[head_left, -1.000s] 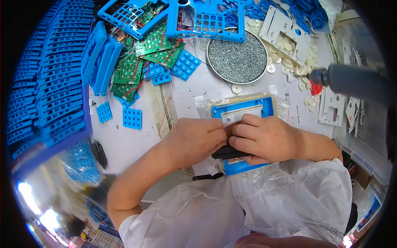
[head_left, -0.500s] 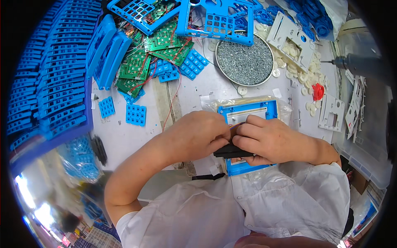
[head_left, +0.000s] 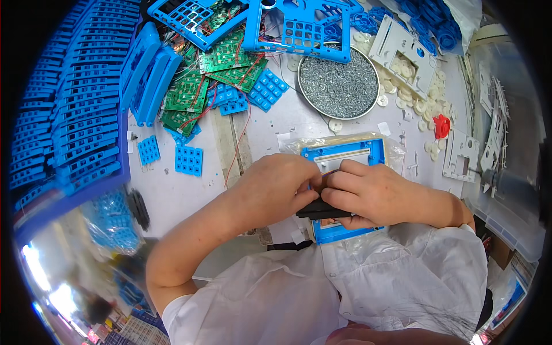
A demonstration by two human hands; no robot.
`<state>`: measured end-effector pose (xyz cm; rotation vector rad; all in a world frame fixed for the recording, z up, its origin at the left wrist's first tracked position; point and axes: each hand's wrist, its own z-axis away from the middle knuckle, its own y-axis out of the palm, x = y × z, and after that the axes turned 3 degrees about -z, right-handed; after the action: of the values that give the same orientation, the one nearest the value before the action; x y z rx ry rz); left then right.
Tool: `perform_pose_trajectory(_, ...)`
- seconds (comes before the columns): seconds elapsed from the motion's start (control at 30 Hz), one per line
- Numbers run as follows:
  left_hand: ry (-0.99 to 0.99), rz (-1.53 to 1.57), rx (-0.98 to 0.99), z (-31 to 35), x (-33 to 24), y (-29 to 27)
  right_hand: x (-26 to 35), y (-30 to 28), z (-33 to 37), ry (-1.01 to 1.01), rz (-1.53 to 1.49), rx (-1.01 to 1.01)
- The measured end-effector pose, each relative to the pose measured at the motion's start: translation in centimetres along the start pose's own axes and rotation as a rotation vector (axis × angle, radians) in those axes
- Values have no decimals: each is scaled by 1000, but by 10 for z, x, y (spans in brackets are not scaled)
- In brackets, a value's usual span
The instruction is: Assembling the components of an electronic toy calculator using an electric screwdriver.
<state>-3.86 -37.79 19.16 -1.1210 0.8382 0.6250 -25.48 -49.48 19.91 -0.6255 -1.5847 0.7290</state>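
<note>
A blue plastic housing (head_left: 345,234) lies before me on a clear plastic bag (head_left: 397,154), a white panel showing inside it. Over its middle a long black piece (head_left: 323,210) is held up, and my right hand (head_left: 371,194) is closed round it, fingers curled on top and some underneath. My left hand (head_left: 282,183) meets it from the other side, its thumb and fingers pinched together at the black piece's upper edge. What sits in that pinch is hidden by the fingers.
Beyond the housing stands a round dish of small screws (head_left: 339,83). Green circuit boards (head_left: 187,92) and blue keypads (head_left: 188,160) lie leftward, beside a rack of blue parts (head_left: 86,115). White discs (head_left: 422,106), white panels (head_left: 405,57) and a blurred dark tool (head_left: 506,184) are at right.
Both hands stay at the black piece with only slight finger movement. The dark tool at the right has swung down toward the white panels.
</note>
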Motion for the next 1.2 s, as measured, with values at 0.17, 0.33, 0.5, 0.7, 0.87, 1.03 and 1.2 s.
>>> perform_pose_trajectory(0.17,-125,74,139,-8,-11,-12,2,-4,-1,-4,11,26)
perform_pose_trajectory(0.33,-122,94,119,-9,-10,-9,1,-3,0,-7,0,32)
perform_pose_trajectory(0.5,-171,79,108,-9,-13,-7,1,-4,1,-3,0,25)
perform_pose_trajectory(0.7,-280,122,158,-11,-14,-6,0,-3,1,-14,7,36)
perform_pose_trajectory(0.87,-296,170,204,-15,-12,-5,-3,1,5,-14,-25,41)
perform_pose_trajectory(1.03,-313,207,204,-15,-13,-6,-4,5,7,16,-88,-27)
perform_pose_trajectory(1.2,-343,250,208,-14,-12,-4,-1,0,4,14,-66,10)
